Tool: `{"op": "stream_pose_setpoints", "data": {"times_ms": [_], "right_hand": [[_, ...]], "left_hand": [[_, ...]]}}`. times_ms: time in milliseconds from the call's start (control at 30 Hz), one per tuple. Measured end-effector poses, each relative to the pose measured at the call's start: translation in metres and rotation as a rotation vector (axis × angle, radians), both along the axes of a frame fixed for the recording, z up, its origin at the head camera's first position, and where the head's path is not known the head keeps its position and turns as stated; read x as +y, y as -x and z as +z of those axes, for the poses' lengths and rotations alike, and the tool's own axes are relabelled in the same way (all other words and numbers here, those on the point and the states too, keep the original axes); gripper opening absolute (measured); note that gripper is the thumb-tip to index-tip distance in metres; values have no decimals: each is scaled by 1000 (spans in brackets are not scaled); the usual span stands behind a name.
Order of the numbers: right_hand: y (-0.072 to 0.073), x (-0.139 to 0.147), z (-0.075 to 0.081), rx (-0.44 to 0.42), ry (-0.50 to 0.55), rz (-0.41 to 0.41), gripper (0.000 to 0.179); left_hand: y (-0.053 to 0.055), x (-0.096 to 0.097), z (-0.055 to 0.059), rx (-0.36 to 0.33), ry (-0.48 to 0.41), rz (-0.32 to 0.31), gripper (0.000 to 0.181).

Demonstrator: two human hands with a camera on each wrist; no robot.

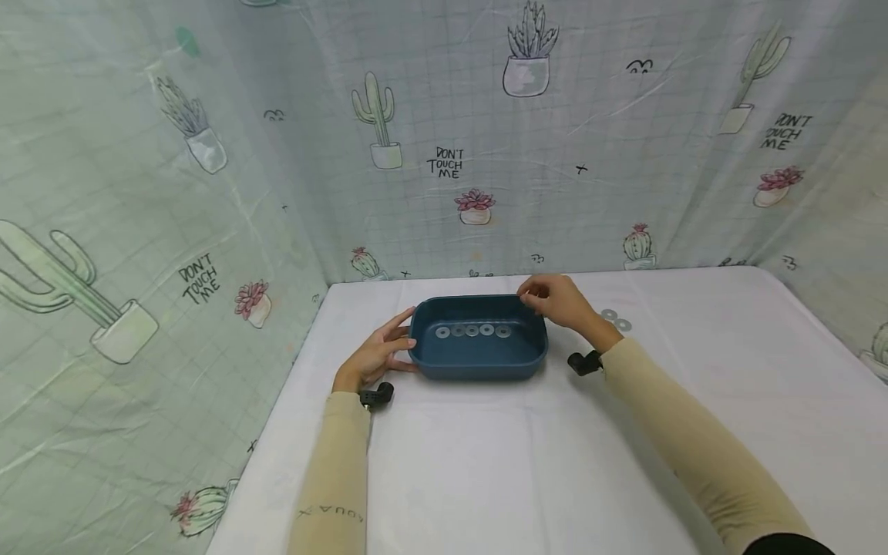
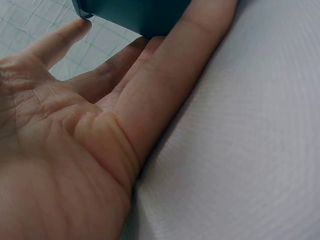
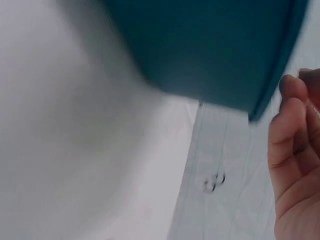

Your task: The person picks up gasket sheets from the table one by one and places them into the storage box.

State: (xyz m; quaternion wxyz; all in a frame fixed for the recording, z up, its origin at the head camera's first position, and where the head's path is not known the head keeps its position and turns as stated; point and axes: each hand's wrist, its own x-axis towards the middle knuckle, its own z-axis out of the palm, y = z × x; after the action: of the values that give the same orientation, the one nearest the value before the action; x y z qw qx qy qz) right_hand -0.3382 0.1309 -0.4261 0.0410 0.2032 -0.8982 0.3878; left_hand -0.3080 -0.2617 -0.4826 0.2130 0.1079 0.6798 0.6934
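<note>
A dark blue rectangular tray with rounded corners stands on the white table. Inside it several flat grey washers lie in a row. At its left end my left hand holds the tray, fingers spread along the outside wall and one digit reaching the rim. My right hand is over the far right corner, its fingers curled and the tips close together. Whether anything is between those tips is hidden. Two more washers lie on the table to the right of that hand.
A white cloth covers the table. Behind it and along the left hangs a pale green curtain with cactus drawings. Black wrist devices sit on both forearms, which come in from the front in beige sleeves.
</note>
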Motion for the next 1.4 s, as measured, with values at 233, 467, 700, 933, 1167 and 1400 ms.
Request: {"op": "stream_pose_setpoints", "data": {"times_ms": [233, 467, 700, 933, 1167, 1400], "right_hand": [[-4, 49, -7, -73, 265, -164, 28], [-14, 100, -23, -172, 533, -305, 28], [-28, 132, -30, -237, 586, -435, 24], [-34, 149, -39, -285, 445, -496, 48], [-37, 156, -44, -350, 202, -455, 51], [-31, 158, -51, -369, 58, -424, 46]], "left_hand": [[1, -1, 1, -12, 3, 0, 75], [1, -1, 2, -8, 12, -1, 76], [1, 0, 2, -5, 11, -1, 76], [1, 0, 1, -10, 8, 7, 75], [1, 0, 0, -11, 10, 20, 74], [1, 1, 0, -7, 5, 12, 74]]}}
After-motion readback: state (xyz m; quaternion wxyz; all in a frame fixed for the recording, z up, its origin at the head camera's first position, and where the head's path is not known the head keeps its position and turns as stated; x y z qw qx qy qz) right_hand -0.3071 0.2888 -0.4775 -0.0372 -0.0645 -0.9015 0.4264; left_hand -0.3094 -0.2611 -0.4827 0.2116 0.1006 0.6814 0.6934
